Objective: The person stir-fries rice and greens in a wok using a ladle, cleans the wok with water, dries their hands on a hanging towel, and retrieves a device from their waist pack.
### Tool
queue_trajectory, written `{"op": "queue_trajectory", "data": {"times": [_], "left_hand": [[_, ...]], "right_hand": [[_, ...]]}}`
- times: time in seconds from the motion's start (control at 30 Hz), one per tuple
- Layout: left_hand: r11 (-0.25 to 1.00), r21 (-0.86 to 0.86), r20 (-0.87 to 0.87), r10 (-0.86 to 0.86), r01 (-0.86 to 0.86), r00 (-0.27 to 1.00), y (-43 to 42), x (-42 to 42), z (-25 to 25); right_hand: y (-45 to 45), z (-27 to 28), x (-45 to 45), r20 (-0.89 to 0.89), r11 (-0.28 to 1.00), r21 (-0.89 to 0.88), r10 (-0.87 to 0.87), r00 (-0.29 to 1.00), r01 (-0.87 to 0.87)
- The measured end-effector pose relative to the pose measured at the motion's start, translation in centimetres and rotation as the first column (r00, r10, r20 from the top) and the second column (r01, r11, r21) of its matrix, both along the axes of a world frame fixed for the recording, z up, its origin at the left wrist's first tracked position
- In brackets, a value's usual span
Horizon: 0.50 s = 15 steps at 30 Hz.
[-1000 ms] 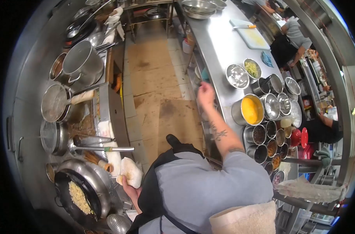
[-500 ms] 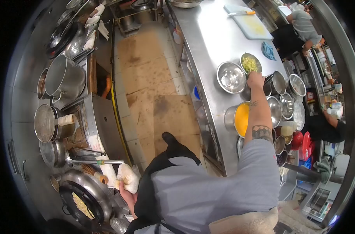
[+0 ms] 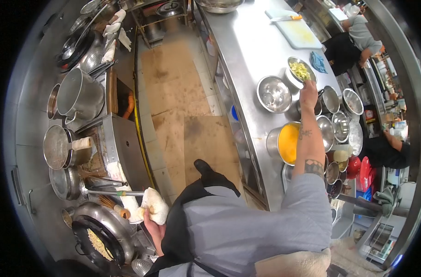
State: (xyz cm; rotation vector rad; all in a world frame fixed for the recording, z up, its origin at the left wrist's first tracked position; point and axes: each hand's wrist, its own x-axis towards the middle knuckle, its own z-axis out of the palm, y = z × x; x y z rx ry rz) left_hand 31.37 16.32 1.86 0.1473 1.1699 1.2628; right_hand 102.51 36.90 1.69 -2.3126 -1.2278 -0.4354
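My right hand [image 3: 308,93] reaches over the steel counter [image 3: 247,69] to a small metal bowl [image 3: 291,79] of chopped yellow-green vegetable [image 3: 300,70]. Its fingers are closed at the bowl's near edge; what they pinch is too small to tell. Beside that bowl sits a shiny metal bowl [image 3: 274,94], and nearer me a pot of orange-yellow liquid [image 3: 289,142]. My left hand [image 3: 155,227], low on the left, is wrapped round a white cloth [image 3: 154,206] at the end of a long metal handle. Pale food pieces [image 3: 99,244] lie in the black wok [image 3: 83,231] below it.
A cutting board [image 3: 297,32] with an orange-handled knife [image 3: 286,18] and a blue cloth [image 3: 318,62] lie farther up the counter. Several pots, including a tall one [image 3: 79,94], line the stove. Co-workers [image 3: 362,37] stand beyond the counter at the right.
My right hand has moved from above the aisle to the vegetable bowl, which has shifted slightly since half a second ago. My left hand keeps hold of the cloth.
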Motion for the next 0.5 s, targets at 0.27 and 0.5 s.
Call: {"op": "queue_trajectory", "data": {"times": [0.27,0.5], "left_hand": [[0.939,-0.097,-0.172,0.311,-0.331,0.935,-5.8,-3.4,-4.9],[0.763,0.069,-0.3,0.63,-0.643,0.716,-14.8,-10.3,-4.5]], "right_hand": [[-0.7,4.8,-18.1,-0.003,0.778,0.086,0.625,0.781,-0.622],[-2.7,6.9,-45.9,-0.155,0.083,0.312,0.987,0.035,-0.947]]}}
